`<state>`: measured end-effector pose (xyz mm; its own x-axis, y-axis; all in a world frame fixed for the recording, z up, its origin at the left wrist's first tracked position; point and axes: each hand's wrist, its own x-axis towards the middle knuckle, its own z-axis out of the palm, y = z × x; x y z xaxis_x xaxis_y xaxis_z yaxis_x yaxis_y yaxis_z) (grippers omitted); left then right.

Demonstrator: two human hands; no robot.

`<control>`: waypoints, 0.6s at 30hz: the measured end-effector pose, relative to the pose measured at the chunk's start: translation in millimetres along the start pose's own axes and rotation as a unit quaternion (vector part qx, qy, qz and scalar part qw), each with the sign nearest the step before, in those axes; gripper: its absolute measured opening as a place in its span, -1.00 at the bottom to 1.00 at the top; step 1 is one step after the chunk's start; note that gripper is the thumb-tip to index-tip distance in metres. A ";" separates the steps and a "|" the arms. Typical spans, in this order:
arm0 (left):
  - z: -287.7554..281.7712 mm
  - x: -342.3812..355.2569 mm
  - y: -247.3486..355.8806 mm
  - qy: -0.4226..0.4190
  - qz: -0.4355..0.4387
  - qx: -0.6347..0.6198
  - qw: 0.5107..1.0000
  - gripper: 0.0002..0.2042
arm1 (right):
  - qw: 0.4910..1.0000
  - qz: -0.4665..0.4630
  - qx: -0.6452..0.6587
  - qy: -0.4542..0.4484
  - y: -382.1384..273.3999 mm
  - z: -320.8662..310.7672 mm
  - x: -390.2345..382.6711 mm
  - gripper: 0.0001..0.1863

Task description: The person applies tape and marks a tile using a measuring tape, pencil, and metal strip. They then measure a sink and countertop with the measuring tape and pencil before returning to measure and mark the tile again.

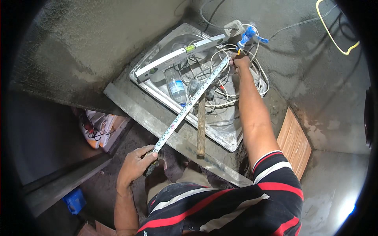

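Note:
My left hand (136, 164) grips the dark case of a tape measure (150, 169) near my knees. Its white blade (191, 104) runs out diagonally across a dusty white basin or tray (232, 142). At the blade's far end my right hand (241, 61) is closed, its fingertips partly hidden; a small yellow piece sticks up beside them. Just beyond it is a blue tap-like fitting (247, 36). Beneath the blade lies a hammer with a wooden handle (201, 128), its head among loose cables (226, 103). A clear plastic bottle (176, 87) with a blue label lies left of the blade.
A spirit level (179, 55) rests across the basin's far side. The grey ledge (134, 108) runs along the front. Wood-look boards (294, 142) lean at right, near rough plastered walls (94, 43). White sacks (98, 126) and a blue container (74, 200) are at left. A yellow cable (330, 29) hangs upper right.

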<state>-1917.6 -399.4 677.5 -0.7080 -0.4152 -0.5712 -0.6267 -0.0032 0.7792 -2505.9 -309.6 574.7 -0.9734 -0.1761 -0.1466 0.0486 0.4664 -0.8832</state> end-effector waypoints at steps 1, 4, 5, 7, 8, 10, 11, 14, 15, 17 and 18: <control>0.1 -1.5 -2.4 0.003 -0.003 -0.001 1.000 -0.55 | 1.000 0.009 -0.008 -0.017 -4.1 5.1 -4.7 -0.88; -0.4 5.1 0.9 -0.014 0.021 0.029 0.999 -0.55 | 0.999 -0.011 -0.006 0.041 27.2 1.7 28.5 -0.90; 0.4 10.8 1.8 -0.020 0.020 0.026 0.999 -0.55 | 0.999 -0.016 -0.022 0.045 45.9 -20.0 58.9 -0.91; -2.6 6.1 -1.1 -0.017 0.050 0.051 0.997 -0.55 | 1.000 -0.007 -0.016 0.008 43.4 -3.7 58.4 -0.87; -3.1 4.1 -2.5 -0.008 0.035 0.049 0.998 -0.55 | 1.000 -0.011 -0.013 0.007 43.1 -4.0 60.7 -0.86; -1.7 8.7 -2.5 -0.013 0.052 0.035 0.998 -0.55 | 0.998 -0.054 -0.008 0.030 50.6 -12.6 70.0 -0.86; -2.5 6.2 0.1 -0.004 0.039 0.034 0.999 -0.55 | 0.999 -0.041 0.024 -0.001 45.4 -4.8 62.4 -0.86; -4.1 3.0 2.6 -0.019 -0.006 -0.005 1.000 -0.56 | 1.000 -0.016 -0.002 -0.012 31.8 3.4 41.1 -0.82; -5.1 3.1 1.1 -0.017 -0.011 -0.006 1.000 -0.56 | 0.999 -0.013 0.034 -0.019 28.9 5.4 33.8 -0.79; -6.0 5.6 0.9 -0.036 -0.001 -0.009 0.999 -0.56 | 0.997 -0.013 0.068 -0.019 29.4 -1.2 35.7 -0.75; -5.9 5.7 1.2 -0.037 0.000 -0.009 0.999 -0.56 | 0.998 -0.016 0.050 -0.041 28.0 -5.1 38.2 -0.72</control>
<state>-1920.5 -407.1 676.7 -0.7306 -0.3468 -0.5882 -0.6210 -0.0206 0.7835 -2542.8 -298.8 546.6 -0.9532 -0.2624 -0.1505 0.0441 0.3716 -0.9273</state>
